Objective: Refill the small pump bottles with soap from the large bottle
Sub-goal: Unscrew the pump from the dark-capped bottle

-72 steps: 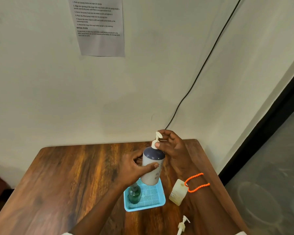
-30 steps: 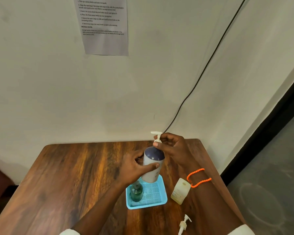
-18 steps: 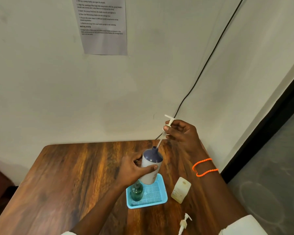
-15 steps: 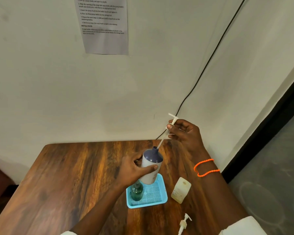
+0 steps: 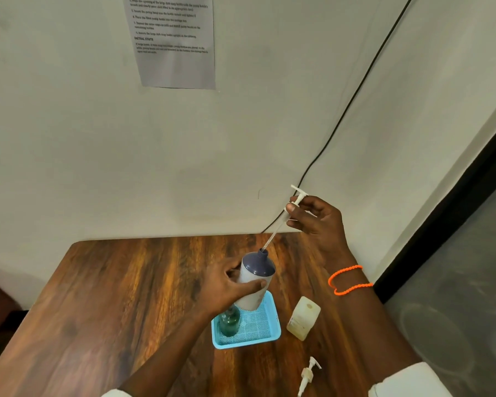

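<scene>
My left hand [image 5: 226, 289] grips the large white bottle with a dark blue top [image 5: 255, 277], held above the blue tray [image 5: 274, 335]. My right hand [image 5: 317, 222] pinches the white pump head [image 5: 297, 197], lifted up and to the right; its thin tube [image 5: 272, 237] still ends in the bottle's neck. A small green bottle [image 5: 229, 322] stands in the tray's left part. A small pale yellow bottle [image 5: 303, 318] without a pump stands on the table right of the tray. A loose white pump [image 5: 308, 373] lies near the table's front edge.
The wooden table [image 5: 126, 296] meets a white wall at the back, with a printed sheet [image 5: 173, 41] taped up and a black cable [image 5: 352, 101] running down to the table's back right corner. The table's right edge drops to a grey floor.
My right hand has pulled the pump head out of the large bottle, up and to the right, drawing the tube almost clear. My left hand keeps the bottle in place.
</scene>
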